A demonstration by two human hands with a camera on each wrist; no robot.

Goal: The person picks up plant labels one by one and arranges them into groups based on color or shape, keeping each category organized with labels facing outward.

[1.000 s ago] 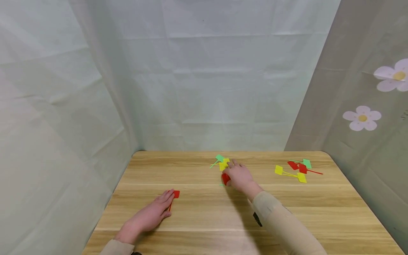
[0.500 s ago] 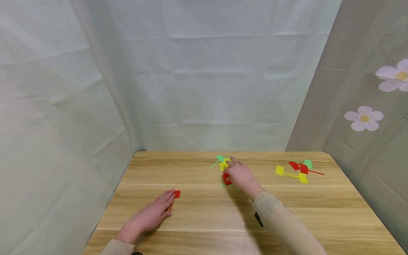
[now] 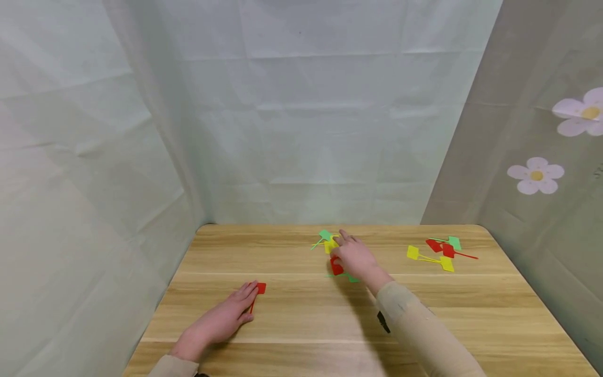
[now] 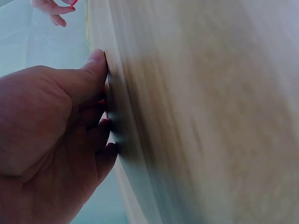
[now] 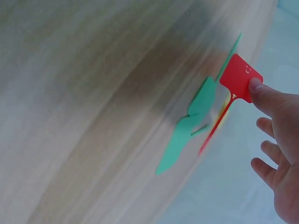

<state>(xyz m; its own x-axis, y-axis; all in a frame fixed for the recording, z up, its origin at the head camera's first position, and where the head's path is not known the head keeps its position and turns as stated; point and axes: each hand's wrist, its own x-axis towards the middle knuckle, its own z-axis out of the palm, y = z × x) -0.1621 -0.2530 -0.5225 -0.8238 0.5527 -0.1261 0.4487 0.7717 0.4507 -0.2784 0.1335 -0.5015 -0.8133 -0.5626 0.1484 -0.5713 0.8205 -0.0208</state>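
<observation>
Right hand [image 3: 355, 259] pinches a red tag [image 5: 239, 77] by its plate, thumb on the face, three fingers clear of it. It's near the middle of the tabletop's [image 3: 301, 324] far edge, tilted, close by some green tags [image 5: 177, 140], which look like two overlapping; can't tell if the stem tip touches wood. Beyond, nearer the far edge: a yellow tag [image 3: 328, 247] with a green one [image 3: 325, 234]. Left hand [image 3: 226, 315] lies flat toward the left edge, fingers extended over a second red tag [image 3: 261, 288], plate corner and stem poking out; no pinch visible there. Toward the far right corner: two yellows [image 3: 412, 252], two reds [image 3: 448, 251], one green [image 3: 454, 242]. My read: single-tag handling, pick or place, can't say which. Next move calls for a firm thumb pinch and straight up or down travel so the stem doesn't snag the greens; left should press lightly so its tag won't slide.
</observation>
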